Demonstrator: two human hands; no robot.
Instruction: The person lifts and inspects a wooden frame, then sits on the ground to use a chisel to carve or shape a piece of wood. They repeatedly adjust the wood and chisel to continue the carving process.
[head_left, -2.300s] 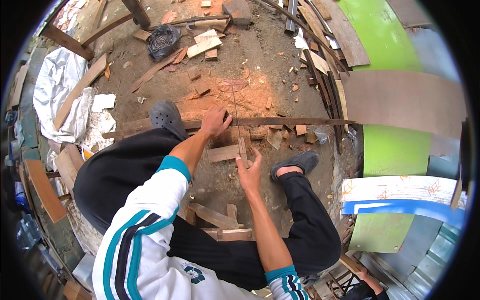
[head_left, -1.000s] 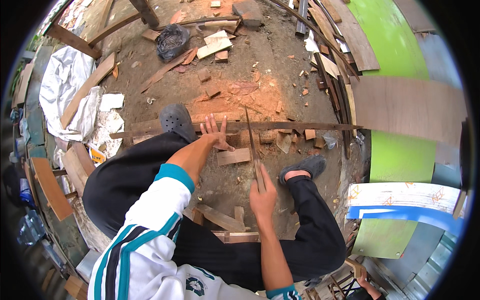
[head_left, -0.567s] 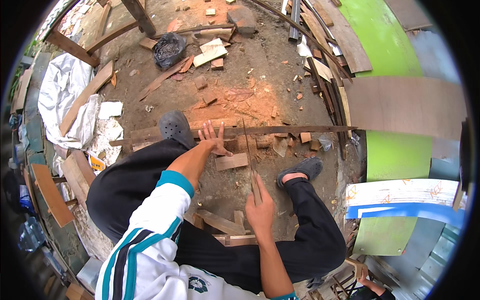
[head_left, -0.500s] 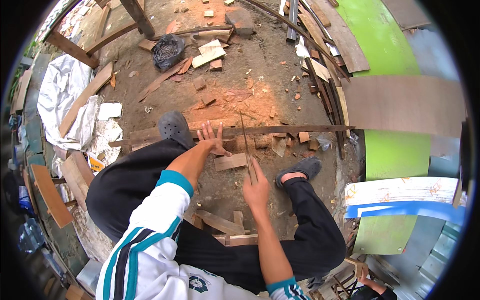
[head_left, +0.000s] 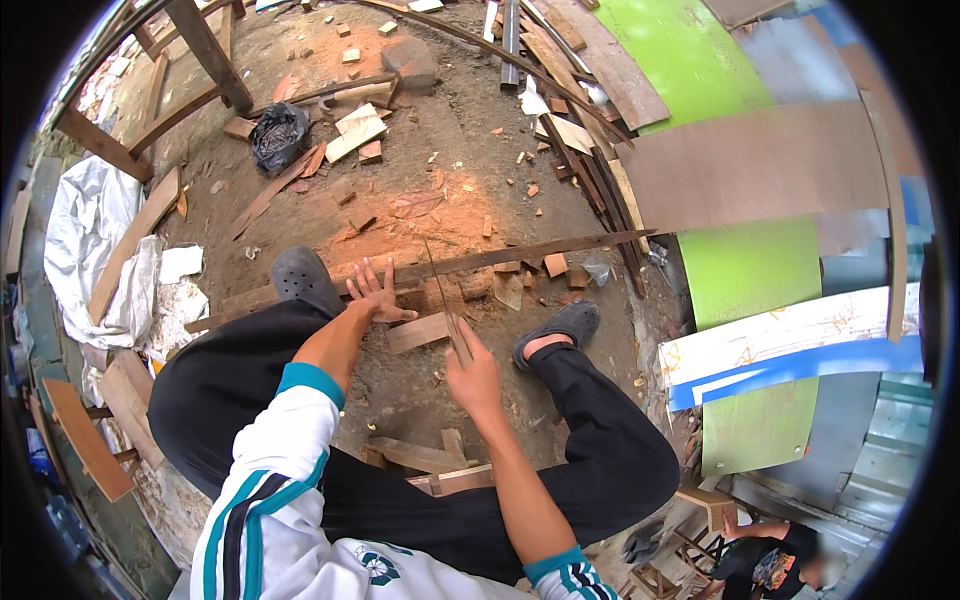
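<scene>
A long, dark wooden strip [head_left: 545, 250] lies crosswise on the ground ahead of me. My left hand [head_left: 373, 298] presses on its left part with fingers spread, beside my left foot in a grey clog [head_left: 303, 277]. In my right hand [head_left: 474, 378] is the wooden handle of a handsaw [head_left: 441, 285]. Its thin blade points away from me and crosses the strip to the right of my left hand. Whether the teeth are in the wood I cannot tell. A short wooden block [head_left: 418, 333] lies between my hands, just left of the saw handle.
Orange sawdust [head_left: 415, 200] and offcuts cover the ground beyond the strip. A black plastic bag [head_left: 281, 137] stands far left, near a wooden frame [head_left: 200, 55]. Planks and green panels [head_left: 750, 260] lie to the right. At lower right another person [head_left: 765, 555] handles wood.
The whole view has shifted, so the scene sits further left and the other person shows more fully. My hands keep about the same places at the strip and saw.
</scene>
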